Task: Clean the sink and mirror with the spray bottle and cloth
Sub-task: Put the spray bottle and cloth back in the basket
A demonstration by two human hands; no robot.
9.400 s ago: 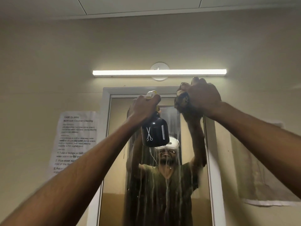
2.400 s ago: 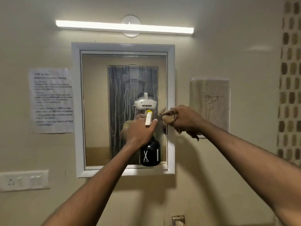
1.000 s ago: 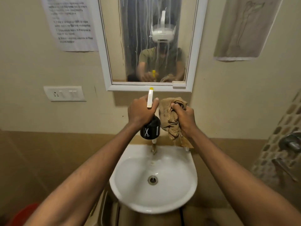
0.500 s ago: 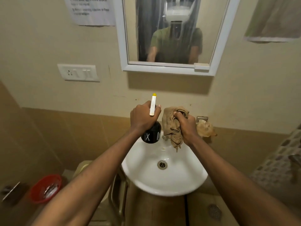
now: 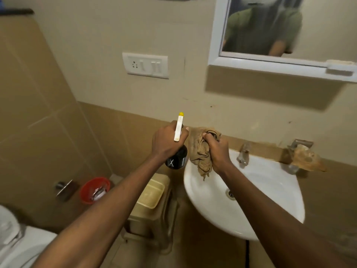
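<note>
My left hand grips a black spray bottle with a white trigger head and a yellow nozzle tip, held upright just left of the sink's rim. My right hand is closed on a bunched brown cloth that hangs over the left edge of the white sink. The two hands are side by side, almost touching. A tap stands at the back of the basin. The white-framed mirror is on the wall at the upper right, partly cut off.
A beige plastic stool stands under my left arm, left of the sink. A red basket sits on the floor by the tiled wall. A toilet is at the lower left. A switch plate is on the wall. A soap holder hangs right of the sink.
The view has dropped from the mirror to the sink and swung left. Both hands came down from the mirror, keeping the bottle and cloth, and now sit over the sink's left edge.
</note>
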